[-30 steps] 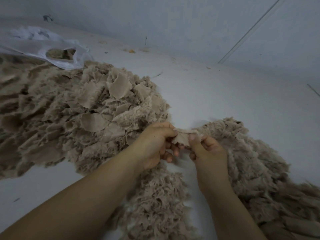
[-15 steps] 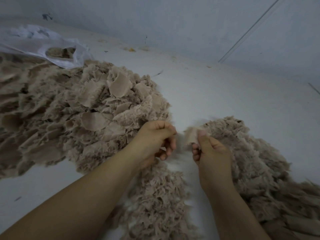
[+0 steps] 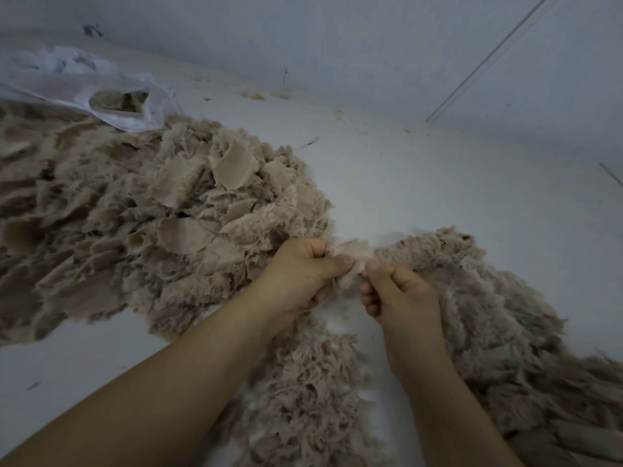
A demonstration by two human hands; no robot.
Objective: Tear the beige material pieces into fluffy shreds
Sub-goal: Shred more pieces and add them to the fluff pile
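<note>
Your left hand and right hand meet at frame centre, both pinching one small beige piece between thumb and curled fingers. Left thumb lies over the piece's left end, right thumb sits on its right end. The piece is stretched between the two hands, long axis roughly left-right, fuzzy top edge pointing away from you. It is held above the pale surface, in the gap between the heaps; I can't tell whether it is touching anything below.

The large pile of unshredded pieces spreads across the left half, just beside your left hand, with flat rounded pieces showing smooth backing among the fuzzy ones. It runs from far left toward centre.

The shredded fluffy heap lies to the right, just behind and beside your right hand, trailing toward the lower right corner. Another strip of shreds lies under and between your forearms, running down to the bottom edge.

A white plastic bag lies far left on top of the big pile's back edge, its opening showing some beige material inside. A few small scraps sit near the wall.
</note>
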